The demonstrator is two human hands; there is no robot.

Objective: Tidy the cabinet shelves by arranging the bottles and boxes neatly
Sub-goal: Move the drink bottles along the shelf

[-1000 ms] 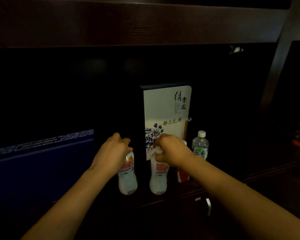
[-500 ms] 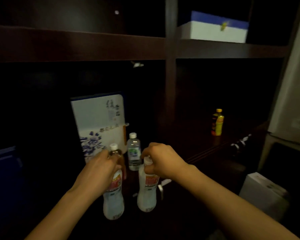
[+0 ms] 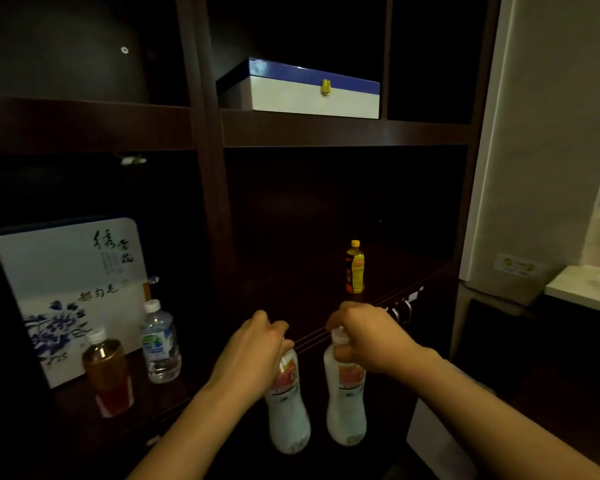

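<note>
Closed from above round the neck of a white drink bottle (image 3: 288,410): the grip of the left hand (image 3: 253,355), fingers curled, cap hidden. Closed likewise round the neck of a second white drink bottle (image 3: 347,407): the grip of the right hand (image 3: 368,337), white cap just visible at the fingers. Both bottles upright, side by side and apart, held out before the front edge of the lower shelf (image 3: 291,282).

Near that front edge, right compartment: a yellow-capped bottle (image 3: 355,268), upright.

Left compartment, toward the front edge: a clear water bottle (image 3: 160,344) and an amber tea bottle (image 3: 106,375), both upright, just before a blue-flowered white box (image 3: 70,282) standing on edge.

At the front edge of the upper shelf (image 3: 343,133): a blue-lidded white box (image 3: 312,93) with gold clasp.
</note>
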